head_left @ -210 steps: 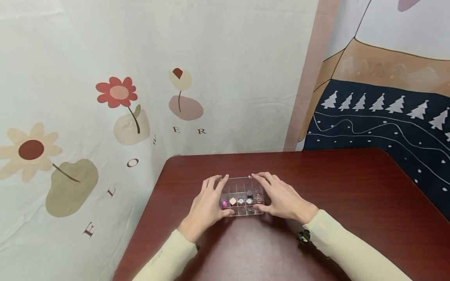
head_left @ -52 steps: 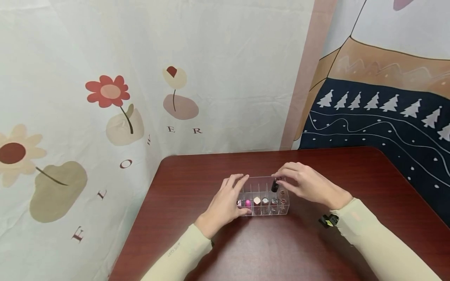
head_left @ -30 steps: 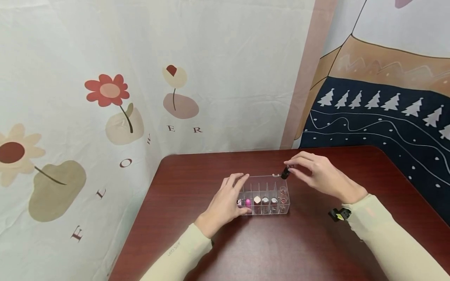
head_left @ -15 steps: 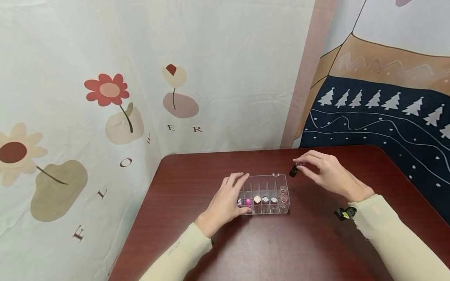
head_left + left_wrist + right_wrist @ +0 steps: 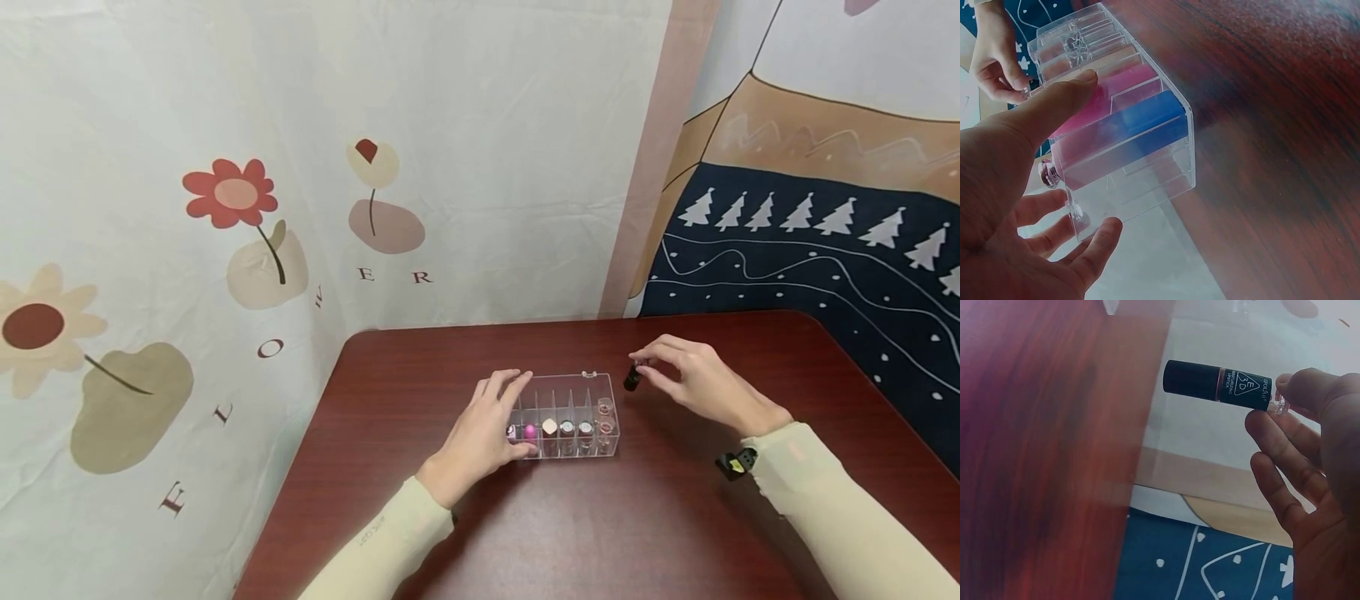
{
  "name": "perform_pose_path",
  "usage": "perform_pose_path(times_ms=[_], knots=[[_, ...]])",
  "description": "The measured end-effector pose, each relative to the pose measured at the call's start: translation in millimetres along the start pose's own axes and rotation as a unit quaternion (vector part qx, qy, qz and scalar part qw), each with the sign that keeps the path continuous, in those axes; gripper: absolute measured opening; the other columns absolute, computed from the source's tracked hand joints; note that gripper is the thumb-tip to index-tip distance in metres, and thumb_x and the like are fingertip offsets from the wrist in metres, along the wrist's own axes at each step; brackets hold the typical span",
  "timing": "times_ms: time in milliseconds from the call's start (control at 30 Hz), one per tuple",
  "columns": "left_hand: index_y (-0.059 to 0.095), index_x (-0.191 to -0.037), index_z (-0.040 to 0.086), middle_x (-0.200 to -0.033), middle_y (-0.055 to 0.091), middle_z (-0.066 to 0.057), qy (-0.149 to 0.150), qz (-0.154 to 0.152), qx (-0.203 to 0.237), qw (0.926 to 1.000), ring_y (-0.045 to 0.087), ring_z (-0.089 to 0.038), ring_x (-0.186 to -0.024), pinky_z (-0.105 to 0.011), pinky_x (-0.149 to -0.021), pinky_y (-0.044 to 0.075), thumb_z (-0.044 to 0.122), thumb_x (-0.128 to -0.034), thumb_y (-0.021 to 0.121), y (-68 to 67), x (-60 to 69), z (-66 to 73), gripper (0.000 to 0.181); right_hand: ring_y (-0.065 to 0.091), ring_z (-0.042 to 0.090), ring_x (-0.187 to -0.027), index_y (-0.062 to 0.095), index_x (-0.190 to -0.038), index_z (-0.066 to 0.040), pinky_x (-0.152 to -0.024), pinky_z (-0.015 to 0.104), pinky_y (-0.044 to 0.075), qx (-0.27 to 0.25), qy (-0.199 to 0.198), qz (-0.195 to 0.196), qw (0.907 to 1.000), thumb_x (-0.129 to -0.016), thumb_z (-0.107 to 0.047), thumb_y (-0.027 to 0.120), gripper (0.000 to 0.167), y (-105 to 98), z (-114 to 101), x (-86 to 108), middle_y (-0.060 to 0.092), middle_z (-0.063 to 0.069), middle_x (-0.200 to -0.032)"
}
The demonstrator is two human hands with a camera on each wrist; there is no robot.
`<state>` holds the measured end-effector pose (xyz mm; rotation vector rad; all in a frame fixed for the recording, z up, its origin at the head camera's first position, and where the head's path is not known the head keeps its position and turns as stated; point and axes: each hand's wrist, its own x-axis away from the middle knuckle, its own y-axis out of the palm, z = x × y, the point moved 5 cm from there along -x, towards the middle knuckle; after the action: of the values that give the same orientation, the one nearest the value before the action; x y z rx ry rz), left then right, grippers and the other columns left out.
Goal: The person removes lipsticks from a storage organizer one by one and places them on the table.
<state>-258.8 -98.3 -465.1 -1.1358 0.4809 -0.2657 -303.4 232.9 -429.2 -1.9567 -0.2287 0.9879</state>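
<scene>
A clear acrylic lipstick organizer (image 5: 611, 417) stands on the table, with lip products in several front compartments. My left hand (image 5: 476, 437) grips its left end, thumb at the front and fingers at the back. In the left wrist view, a pink-and-blue tube (image 5: 1154, 125) and a pink tube (image 5: 1113, 94) show through the clear wall beside my thumb. To the right of the organizer, my right hand (image 5: 701, 387) pinches a black lipstick (image 5: 1216, 384) by its clear end. The lipstick's lettering reads "moisturizing lipstick". Whether its lower end touches the table is hard to tell.
The reddish-brown wooden table (image 5: 570, 533) ends at a back edge against a pale curtain (image 5: 487, 167) printed with flowers. A dark blue tree-patterned curtain (image 5: 810, 267) hangs at the right. A black device (image 5: 733, 464) is strapped to the right wrist.
The organizer was shifted right earlier. My right hand has lifted the black lipstick from a back compartment, carried it right, and lowered it slightly in the last half second. My left hand stays put.
</scene>
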Motion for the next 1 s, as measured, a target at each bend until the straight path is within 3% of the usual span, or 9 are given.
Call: perform_pose_path(times_ms=[233,367,467,533,1000], knots=[[0.046,-0.177,0.013,-0.175,0.05,-0.013,-0.002,-0.003,0.001,1.0,0.058,-0.042,-0.153,-0.048,-0.118,0.065,0.036,-0.0797,0.111,0.5,0.3,0.2,0.119,0.084,0.018,-0.105,0.087,-0.124,-0.012,-0.102,-0.002,0.05,0.001,0.011,-0.018,0.9998,-0.093,0.004,0.093,0.035,12,8,7.9,0.086,0.0,-0.118],[0.046,-0.177,0.013,-0.175,0.05,-0.013,-0.001,-0.002,0.001,1.0,0.058,-0.042,-0.154,-0.048,-0.118,0.066,0.036,-0.0796,0.111,0.3,0.5,0.6,0.12,0.085,0.018,-0.105,0.087,-0.123,-0.01,-0.096,0.024,0.068,0.009,0.01,-0.024,0.9996,-0.094,0.004,0.092,0.033,17,10,11.1,0.086,0.001,-0.117],[0.046,-0.177,0.014,-0.175,0.05,-0.013,-0.002,-0.003,0.002,1.0,0.058,-0.042,-0.154,-0.048,-0.118,0.065,0.035,-0.0801,0.111,-0.6,0.3,0.9,0.119,0.084,0.019,-0.106,0.087,-0.123,-0.008,-0.093,0.045,0.072,0.008,0.019,-0.033,0.9992,-0.095,0.003,0.092,0.031,21,11,12.7,0.086,0.002,-0.117],[0.047,-0.177,0.013,-0.175,0.051,-0.014,-0.001,-0.002,0.003,1.0,0.058,-0.043,-0.154,-0.049,-0.118,0.065,0.035,-0.0803,0.111,-1.0,0.3,1.2,0.119,0.084,0.021,-0.106,0.087,-0.124,-0.008,-0.093,0.052,0.072,0.003,0.028,-0.04,0.9988,-0.095,0.003,0.091,0.031,22,13,14.0,0.086,0.003,-0.117],[0.047,-0.176,0.012,-0.173,0.051,-0.014,0.003,0.003,0.001,1.0,0.058,-0.043,-0.152,-0.05,-0.116,0.066,0.034,-0.0793,0.112,-0.9,0.3,2.2,0.118,0.084,0.021,-0.105,0.087,-0.126,-0.007,-0.093,0.053,0.073,-0.007,0.043,-0.054,0.9976,-0.098,0.001,0.09,0.03,28,15,18.0,0.086,0.005,-0.118]])
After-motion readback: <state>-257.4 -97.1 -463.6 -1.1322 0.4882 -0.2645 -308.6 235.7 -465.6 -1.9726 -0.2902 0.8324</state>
